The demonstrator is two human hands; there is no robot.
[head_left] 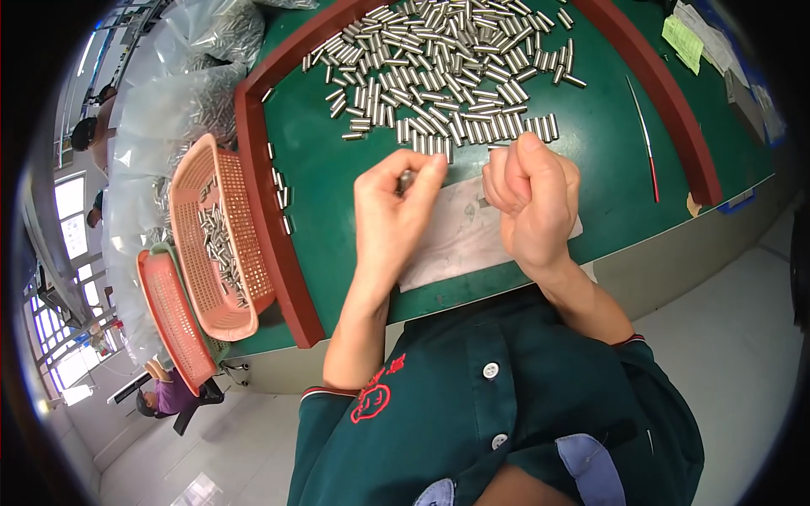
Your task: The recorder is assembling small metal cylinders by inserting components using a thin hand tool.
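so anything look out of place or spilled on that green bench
A few metal pins lie scattered along the inside of the red frame, apart from the main pile. The pink basket sits tilted against the frame's outer side. The left hand pinches one pin; nothing looks damaged.

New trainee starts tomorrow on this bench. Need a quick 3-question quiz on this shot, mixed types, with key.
1. True or false: the left hand pinches a small metal cylinder at its fingertips.
2. Where does the pink mesh basket sit? A) left of the red frame B) on the white paper sheet C) among the pile of metal cylinders
3. Fill in: the right hand is closed in a ____.

Key: 1 true; 2 A; 3 fist
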